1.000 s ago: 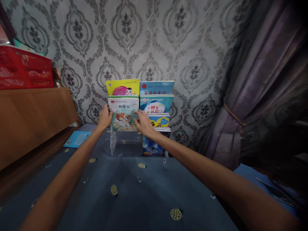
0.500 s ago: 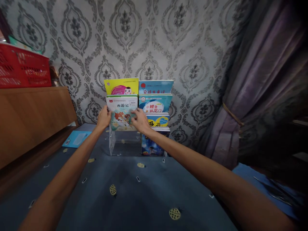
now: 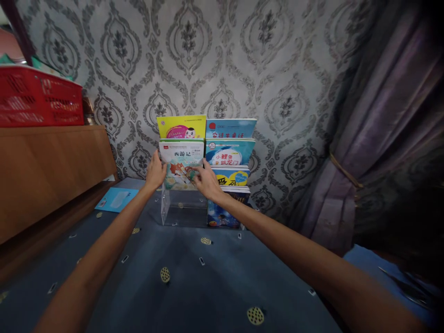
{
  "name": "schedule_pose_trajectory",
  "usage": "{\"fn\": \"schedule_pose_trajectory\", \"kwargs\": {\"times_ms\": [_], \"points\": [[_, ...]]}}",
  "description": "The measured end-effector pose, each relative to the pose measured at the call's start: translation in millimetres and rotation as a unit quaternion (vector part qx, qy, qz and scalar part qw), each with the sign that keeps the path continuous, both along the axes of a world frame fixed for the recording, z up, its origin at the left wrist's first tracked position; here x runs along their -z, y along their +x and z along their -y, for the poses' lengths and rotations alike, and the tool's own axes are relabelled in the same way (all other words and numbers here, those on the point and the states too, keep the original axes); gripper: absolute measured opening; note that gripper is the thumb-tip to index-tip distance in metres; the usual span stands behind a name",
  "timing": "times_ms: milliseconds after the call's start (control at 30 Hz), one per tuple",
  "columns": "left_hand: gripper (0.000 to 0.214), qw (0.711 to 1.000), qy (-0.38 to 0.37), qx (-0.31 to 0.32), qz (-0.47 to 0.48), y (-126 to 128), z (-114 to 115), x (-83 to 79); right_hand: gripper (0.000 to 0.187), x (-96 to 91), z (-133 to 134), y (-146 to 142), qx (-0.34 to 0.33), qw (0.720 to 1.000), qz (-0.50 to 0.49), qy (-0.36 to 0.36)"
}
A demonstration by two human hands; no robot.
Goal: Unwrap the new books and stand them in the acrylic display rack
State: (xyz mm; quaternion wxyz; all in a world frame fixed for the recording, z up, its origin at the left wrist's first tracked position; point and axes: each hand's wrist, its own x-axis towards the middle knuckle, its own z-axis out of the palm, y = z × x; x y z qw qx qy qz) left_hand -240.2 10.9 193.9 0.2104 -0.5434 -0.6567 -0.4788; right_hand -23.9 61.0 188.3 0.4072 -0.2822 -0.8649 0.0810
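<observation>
A white picture book (image 3: 177, 175) with black Chinese characters and a fox-like drawing sits in the left column of a clear tiered book rack (image 3: 165, 209). My left hand (image 3: 156, 173) is at its left edge, thumb near the cover and fingers partly behind the edge. My right hand (image 3: 208, 183) holds its right side, with thumb and index finger over the front cover. Behind it rise a thin green edge and a yellow book (image 3: 180, 124). The rack's lowest left tier below shows bare clear plastic.
The right column holds a blue book (image 3: 231, 126), a teal book (image 3: 229, 151), a blue-and-yellow book (image 3: 231, 177) and dark blue books (image 3: 224, 215). A light blue book (image 3: 116, 199) lies flat at left. A red basket (image 3: 41, 95) stands on a wooden cabinet (image 3: 55, 171); a curtain (image 3: 333, 203) hangs right.
The view has shifted slightly, so the scene sits further right. My left hand's fingers are straighter along the book's edge; the right hand stays at its right side. The book remains in the rack.
</observation>
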Motion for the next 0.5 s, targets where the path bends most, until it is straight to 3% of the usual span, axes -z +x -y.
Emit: {"fn": "schedule_pose_trajectory", "kwargs": {"times_ms": [133,300,500], "points": [[0.076,0.996,0.031,-0.012,-0.086,8,9,-4.1,0.045,4.1,1,2,-0.004,1.0,-0.013,0.002],[0.068,0.986,0.025,-0.016,-0.162,7,12,-20.0,0.04,6.3,-4,4,-0.021,0.999,-0.045,0.005],[0.064,0.978,-0.008,-0.064,-0.196,3,12,-29.5,0.036,14.3,-8,8,-0.034,0.996,-0.08,0.022]]}}
